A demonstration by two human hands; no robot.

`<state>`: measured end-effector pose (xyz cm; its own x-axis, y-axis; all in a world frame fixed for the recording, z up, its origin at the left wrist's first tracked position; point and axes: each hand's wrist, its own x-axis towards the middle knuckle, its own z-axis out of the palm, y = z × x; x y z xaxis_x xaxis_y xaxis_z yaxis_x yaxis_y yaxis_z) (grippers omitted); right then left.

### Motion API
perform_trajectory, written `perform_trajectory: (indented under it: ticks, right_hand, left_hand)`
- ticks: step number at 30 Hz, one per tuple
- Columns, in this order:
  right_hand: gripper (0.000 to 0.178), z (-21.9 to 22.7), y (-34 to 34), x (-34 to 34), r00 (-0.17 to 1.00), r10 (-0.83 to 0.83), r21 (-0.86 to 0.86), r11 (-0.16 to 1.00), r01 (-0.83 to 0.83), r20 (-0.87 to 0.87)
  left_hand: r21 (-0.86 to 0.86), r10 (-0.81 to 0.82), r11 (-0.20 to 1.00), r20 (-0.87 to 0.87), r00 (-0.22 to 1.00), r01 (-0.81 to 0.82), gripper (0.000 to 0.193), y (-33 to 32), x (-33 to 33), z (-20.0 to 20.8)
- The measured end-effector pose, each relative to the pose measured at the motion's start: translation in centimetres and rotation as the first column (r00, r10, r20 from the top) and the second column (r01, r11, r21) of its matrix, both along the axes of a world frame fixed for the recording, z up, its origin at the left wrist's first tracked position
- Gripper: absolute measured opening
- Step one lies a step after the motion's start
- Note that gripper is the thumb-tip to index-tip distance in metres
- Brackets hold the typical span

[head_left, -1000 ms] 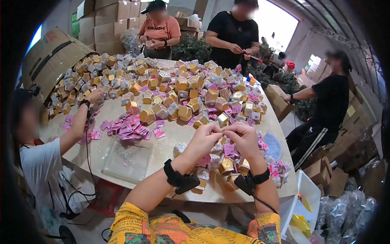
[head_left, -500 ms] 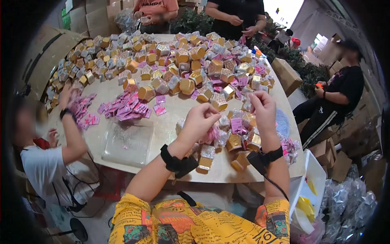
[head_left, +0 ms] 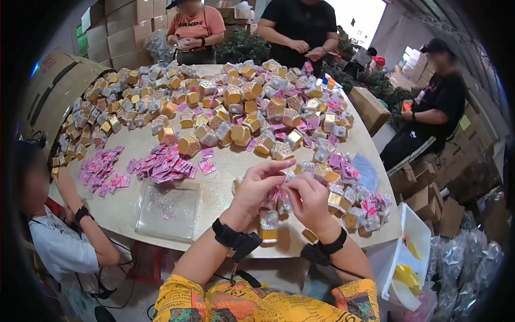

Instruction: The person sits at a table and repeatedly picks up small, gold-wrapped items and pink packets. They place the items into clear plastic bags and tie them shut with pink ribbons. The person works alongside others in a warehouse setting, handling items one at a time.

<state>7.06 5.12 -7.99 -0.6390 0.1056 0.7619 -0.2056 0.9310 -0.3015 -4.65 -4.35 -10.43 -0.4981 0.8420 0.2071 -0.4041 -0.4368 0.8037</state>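
My left hand (head_left: pixel 256 188) is above the table's near part, fingers closed over a small pink piece (head_left: pixel 276 192) that they mostly hide. Close beside it, my right hand (head_left: pixel 311 201) is pinched, its fingertips almost meeting the left ones; what they grip is too small to make out. Below and around both hands lie small gold tubs in clear, glittery wrap, one wrapped gold tub (head_left: pixel 269 232) standing near the table edge. More wrapped tubs and pink cards (head_left: pixel 373 206) cluster to the right of my right hand.
A large pile of gold tubs (head_left: pixel 241 134) covers the table's far side. Left of my hands are a heap of pink cards (head_left: pixel 166 163) and a clear shallow tray (head_left: pixel 140 217). A white bin (head_left: pixel 425 228) stands at the right edge. Several people surround the table.
My right hand has come left and down, from apart to right beside my left hand. The co-worker at left has drawn a hand back from the pink cards. The view has shifted slightly.
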Motion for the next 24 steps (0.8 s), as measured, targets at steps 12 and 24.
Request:
perform_trajectory:
  ticks: [12, 24]
  right_hand:
    - [0.018, -2.7, 3.5, -0.1, 0.992, 0.129, -0.804, 0.591, -0.066, 0.013]
    - [0.033, -4.7, 2.0, -0.8, 0.822, 0.314, -0.871, -0.297, -0.391, -0.476]
  left_hand:
    - [-0.203, 0.153, 0.962, -0.145, 0.978, -0.181, 0.018, 2.3, 1.3, -1.0]
    - [-0.135, 0.096, 0.984, -0.143, 0.985, -0.115, 0.011, 2.9, 0.3, -1.7]
